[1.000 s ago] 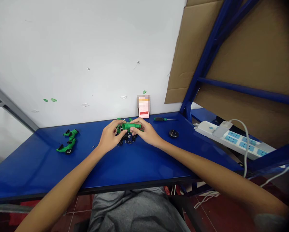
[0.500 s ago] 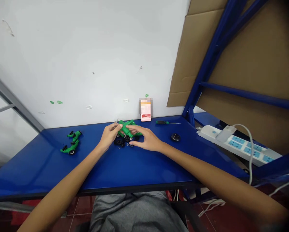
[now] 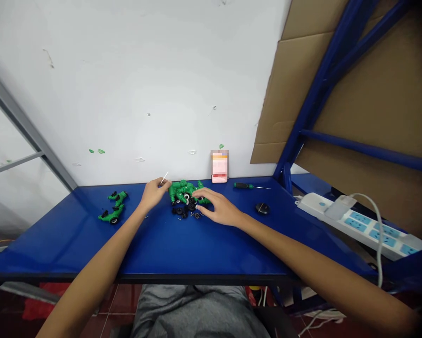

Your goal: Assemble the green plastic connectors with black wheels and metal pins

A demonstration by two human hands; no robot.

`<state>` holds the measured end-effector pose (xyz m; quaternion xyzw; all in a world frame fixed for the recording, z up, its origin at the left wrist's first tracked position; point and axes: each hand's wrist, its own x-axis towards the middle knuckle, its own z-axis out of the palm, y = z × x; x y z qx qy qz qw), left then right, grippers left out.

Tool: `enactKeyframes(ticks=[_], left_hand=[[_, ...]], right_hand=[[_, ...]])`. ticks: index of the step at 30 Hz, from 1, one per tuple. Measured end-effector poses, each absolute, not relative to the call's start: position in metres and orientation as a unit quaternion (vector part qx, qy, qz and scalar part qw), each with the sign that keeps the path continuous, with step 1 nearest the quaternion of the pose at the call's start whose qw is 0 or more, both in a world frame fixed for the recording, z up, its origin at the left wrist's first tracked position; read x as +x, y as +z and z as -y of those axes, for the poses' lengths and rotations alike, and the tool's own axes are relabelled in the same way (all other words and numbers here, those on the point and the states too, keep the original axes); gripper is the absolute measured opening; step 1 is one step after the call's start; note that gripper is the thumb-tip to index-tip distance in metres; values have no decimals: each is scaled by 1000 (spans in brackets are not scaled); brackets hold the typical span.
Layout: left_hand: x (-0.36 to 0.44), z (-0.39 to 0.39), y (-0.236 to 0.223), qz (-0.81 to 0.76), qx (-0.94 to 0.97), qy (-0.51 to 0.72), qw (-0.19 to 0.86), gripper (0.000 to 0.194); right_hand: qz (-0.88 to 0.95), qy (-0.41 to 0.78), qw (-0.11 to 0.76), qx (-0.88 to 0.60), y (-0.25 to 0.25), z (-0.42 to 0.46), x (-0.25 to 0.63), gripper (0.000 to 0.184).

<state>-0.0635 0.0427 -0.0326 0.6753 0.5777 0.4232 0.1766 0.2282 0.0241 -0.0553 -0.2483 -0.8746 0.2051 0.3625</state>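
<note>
My left hand is closed on a thin, light-coloured rod that sticks up past the fingers, just left of a pile of green plastic parts. Over the right side of that pile is my right hand, thumb and fingers apart. Nothing shows clearly between them, though the fingertips are close to black wheel-like parts. Small black pieces and tiny metal bits lie in front of the pile. Further left on the table rests a joined green assembly with black and white wheels.
A screwdriver with a green and black handle lies at the back right. Nearer is a dark round object. A blurred pink card leans on the wall. A white power strip runs along the right of the blue table.
The green part between both hands is down among the pile. My left hand has drawn slightly left with the rod, and my right hand has come off the part. The view has shifted a little.
</note>
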Motion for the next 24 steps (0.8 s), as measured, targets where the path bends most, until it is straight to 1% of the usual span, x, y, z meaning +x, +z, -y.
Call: enactKeyframes(ticks=[4,7,14,17,21,23,24], left_hand=[[-66,-49,-38,-641,689,322,100,42],[-73,-52,-38,-679,677,277,64,41],[-85,-58,-42,-712,671,197,56,46],[-100,-59,-32,-735,651,187,34,52],[-146,-54,-8,-810,541,215,-65,52],[-172,-50,-1,-835,493,220,-106,57],[-184,-48,0,-852,470,206,-103,60]], right_hand=[[879,184,360,-253,-56,-25,227,34],[880,178,355,-262,-58,-28,228,32],[871,189,353,-284,-60,-33,229,29],[870,197,357,-275,-58,-31,228,27],[874,190,360,-266,-54,-29,227,28],[877,177,363,-262,-53,-28,227,29],[878,170,363,-261,-53,-28,227,30]])
